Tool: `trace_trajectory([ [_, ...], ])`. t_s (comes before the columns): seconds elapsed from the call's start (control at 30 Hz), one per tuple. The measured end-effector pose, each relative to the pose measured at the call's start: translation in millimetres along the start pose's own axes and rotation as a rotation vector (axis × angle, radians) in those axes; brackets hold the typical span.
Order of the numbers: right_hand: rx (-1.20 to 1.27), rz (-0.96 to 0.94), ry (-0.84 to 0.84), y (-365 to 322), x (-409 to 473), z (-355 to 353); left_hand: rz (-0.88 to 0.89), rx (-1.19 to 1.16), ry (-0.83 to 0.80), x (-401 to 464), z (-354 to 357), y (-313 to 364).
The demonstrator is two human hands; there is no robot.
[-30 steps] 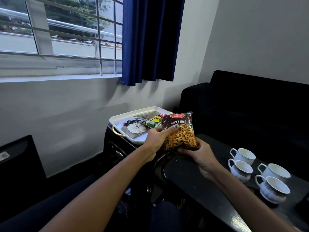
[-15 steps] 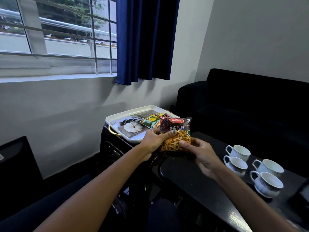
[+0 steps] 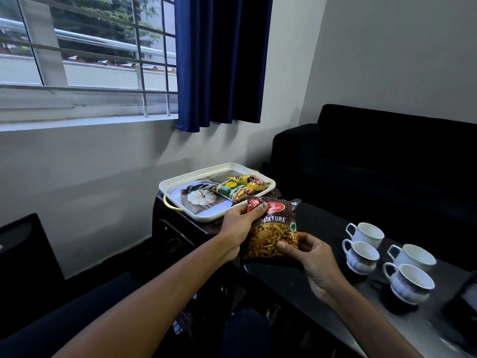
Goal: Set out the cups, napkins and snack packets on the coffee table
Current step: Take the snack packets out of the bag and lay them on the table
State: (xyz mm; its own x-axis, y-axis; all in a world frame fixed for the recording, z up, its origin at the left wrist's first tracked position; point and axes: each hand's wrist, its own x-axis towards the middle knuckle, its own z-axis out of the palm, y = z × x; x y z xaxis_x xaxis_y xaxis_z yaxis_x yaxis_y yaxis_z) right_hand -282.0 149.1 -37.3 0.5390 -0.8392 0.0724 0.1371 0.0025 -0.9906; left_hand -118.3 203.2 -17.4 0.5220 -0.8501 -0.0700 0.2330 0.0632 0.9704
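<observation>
Since a second ago the Mixture packet [image 3: 273,229] has come off the tray side and moved down and right, now held over the near-left end of the dark counter [image 3: 322,301]; it has also turned more upright, label facing the camera. Left hand [image 3: 238,224] pinches the packet's top-left corner, thumb on the front by the red price mark. Right hand [image 3: 313,257] grips the bottom-right edge, thumb on the front and fingers curled behind. Packet looks still in the air, not yet resting on the counter, though its lower edge is close and contact is hard to rule out. Progress as I read it: cups part looks done, four white cups [image 3: 387,257] sit grouped on the counter to the right, well apart from the packet. Snack packets are in hand: this is the first one coming over, and at least two more, a green packet [image 3: 231,191] and a yellow packet [image 3: 249,180], are still lying on the white tray [image 3: 180,180] on the side stand by the wall. Napkins: none visible on the counter, and I can't make out any on the tray either, so that part appears untouched. Rough call: about a third done. Next: set this packet down, then fetch the rest.
</observation>
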Motion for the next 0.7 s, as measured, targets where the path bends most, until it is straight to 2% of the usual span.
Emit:
trace_trajectory([
  [0.1,0.003,0.006,0.029,4,-4,-5,-0.011,0.026,-0.023,-3,4,0],
  [0.2,0.007,0.024,0.093,12,-9,-15,-0.102,0.104,-0.075,-5,10,-9],
  [0.3,0.042,0.077,0.193,24,-14,-31,-0.165,0.293,-0.183,-11,23,-29],
  [0.47,0.12,0.19,0.373,47,-28,-62,-0.164,0.494,-0.361,-27,51,-63],
  [0.6,0.185,0.29,0.45,62,-46,-85,-0.234,0.543,-0.539,-33,66,-82],
  [0.7,0.198,0.339,0.505,70,-58,-96,-0.213,0.576,-0.594,-36,77,-92],
])
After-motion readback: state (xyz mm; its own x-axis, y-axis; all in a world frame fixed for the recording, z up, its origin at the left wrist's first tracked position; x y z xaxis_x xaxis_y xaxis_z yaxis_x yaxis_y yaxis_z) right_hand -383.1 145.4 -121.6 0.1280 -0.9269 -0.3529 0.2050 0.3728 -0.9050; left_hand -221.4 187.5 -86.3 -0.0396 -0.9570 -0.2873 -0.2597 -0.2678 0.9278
